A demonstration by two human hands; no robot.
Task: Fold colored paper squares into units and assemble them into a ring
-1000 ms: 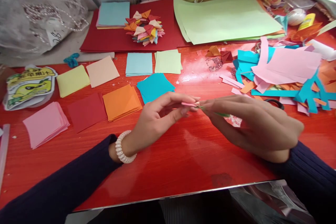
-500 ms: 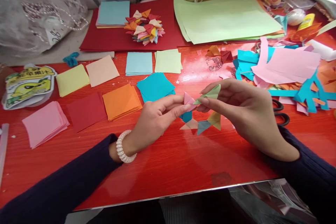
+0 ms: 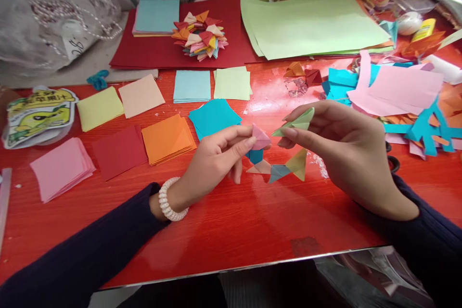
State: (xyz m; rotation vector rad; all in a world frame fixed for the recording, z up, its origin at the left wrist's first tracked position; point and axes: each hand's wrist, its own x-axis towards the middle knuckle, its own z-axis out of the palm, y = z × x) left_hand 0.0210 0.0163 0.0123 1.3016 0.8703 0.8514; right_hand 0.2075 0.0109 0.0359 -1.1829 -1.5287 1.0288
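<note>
My left hand (image 3: 220,154) pinches the pink folded piece (image 3: 260,136) at one end of a curved origami chain. From it the chain runs on through a blue piece (image 3: 256,156), a peach one (image 3: 263,167), a grey-blue one (image 3: 278,172) and a yellow one (image 3: 298,164). In my right hand (image 3: 335,154) a light green folded paper piece (image 3: 299,122) is held between thumb and fingers. Its pointed tip faces the pink piece, with a small gap between them.
Stacks of square paper, among them orange (image 3: 168,139), red (image 3: 121,153) and pink (image 3: 62,168), lie on the left. Behind them sits a finished multicoloured paper ring (image 3: 200,36). Paper scraps (image 3: 397,89) and black scissors (image 3: 394,163) are at right. The table edge (image 3: 252,265) runs in front.
My right hand has moved right, drawing the green piece away from the pink one. The pink piece has turned a little in my left hand, showing more of its face.
</note>
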